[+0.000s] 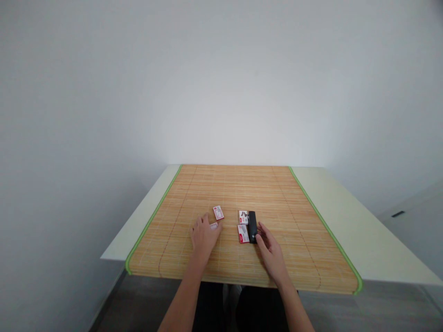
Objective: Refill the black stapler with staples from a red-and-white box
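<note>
My left hand (203, 236) lies low over the mat, its thumb and fingers around a small red-and-white box (213, 226) that is partly hidden by the hand. Just beyond it lies a second small red-and-white box (218, 212), slightly turned. My right hand (272, 252) rests beside a long black stapler (253, 227), fingers apart, thumb at its near right edge. Along the stapler's left side lie two more boxes: a white-and-red one (243, 217) with a dark picture farther off, and a red-and-white one (243, 234) nearer me.
A bamboo mat (238, 184) with green edging covers the middle of a white table (325, 198). Its near end reaches the table's front edge. A pale wall (235, 92) stands behind the table, and my dark-clothed legs (261, 309) are below.
</note>
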{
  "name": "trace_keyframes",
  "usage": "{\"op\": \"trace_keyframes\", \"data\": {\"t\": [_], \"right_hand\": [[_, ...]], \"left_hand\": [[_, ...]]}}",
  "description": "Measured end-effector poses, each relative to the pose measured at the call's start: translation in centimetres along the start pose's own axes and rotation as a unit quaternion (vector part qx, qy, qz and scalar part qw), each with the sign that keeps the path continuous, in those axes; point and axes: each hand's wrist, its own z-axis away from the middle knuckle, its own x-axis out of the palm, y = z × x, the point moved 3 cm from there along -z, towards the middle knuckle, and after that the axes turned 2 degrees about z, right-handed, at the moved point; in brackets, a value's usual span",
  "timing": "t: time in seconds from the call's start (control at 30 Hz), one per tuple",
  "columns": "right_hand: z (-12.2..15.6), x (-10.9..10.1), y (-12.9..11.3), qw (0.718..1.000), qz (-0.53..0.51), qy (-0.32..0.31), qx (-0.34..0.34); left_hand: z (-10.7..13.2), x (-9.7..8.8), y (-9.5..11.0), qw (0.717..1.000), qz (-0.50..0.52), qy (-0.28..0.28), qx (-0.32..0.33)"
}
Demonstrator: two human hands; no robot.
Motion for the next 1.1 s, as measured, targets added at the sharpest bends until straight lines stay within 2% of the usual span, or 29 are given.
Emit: {"op": "trace_keyframes", "data": {"t": [0.17, 0.23, 0.3, 0.4, 0.43, 0.5, 0.57, 0.63, 0.73, 0.87, 0.97, 1.1], "right_hand": [[0.0, 0.2, -0.1, 1.000, -0.005, 0.003, 0.000], [0.1, 0.3, -0.4, 1.000, -0.003, 0.002, -0.002], [0.2, 0.4, -0.6, 1.000, 0.012, 0.007, -0.009], [0.1, 0.4, -0.6, 0.999, 0.039, 0.019, -0.021], [0.1, 0.4, -0.5, 0.999, 0.043, 0.022, -0.023], [0.0, 0.4, -0.3, 0.998, 0.045, 0.022, -0.023], [0.0, 0.5, -0.1, 0.999, 0.045, 0.020, -0.022], [0.0, 0.6, -0.1, 0.998, 0.050, 0.022, -0.024], [0.1, 0.8, -0.5, 0.997, 0.070, 0.023, -0.039], [0.0, 0.9, -1.3, 0.992, 0.109, 0.024, -0.063], [-0.1, 0.8, -1.6, 0.987, 0.134, 0.037, -0.077], [-0.2, 0.8, -1.4, 0.985, 0.146, 0.041, -0.086]], "left_hand": [[0.4, -0.7, -0.3, 0.999, 0.023, 0.035, 0.002], [0.6, -1.1, 0.5, 0.998, 0.038, 0.059, 0.008], [0.7, -1.2, 2.4, 0.993, 0.070, 0.064, 0.063], [0.4, -0.6, 6.4, 0.963, 0.142, 0.001, 0.231], [0.0, -0.3, 7.6, 0.950, 0.157, -0.024, 0.269], [-1.1, 0.4, 9.2, 0.931, 0.166, -0.076, 0.317], [-2.5, 1.1, 9.7, 0.924, 0.157, -0.113, 0.330], [-3.8, 1.4, 9.4, 0.929, 0.148, -0.121, 0.318], [-5.2, 1.5, 8.1, 0.945, 0.141, -0.100, 0.277], [-5.3, 0.8, 6.1, 0.962, 0.132, -0.061, 0.229], [-3.7, 0.0, 4.6, 0.970, 0.134, -0.017, 0.202], [0.7, -0.6, 3.8, 0.968, 0.165, 0.001, 0.187]]}}
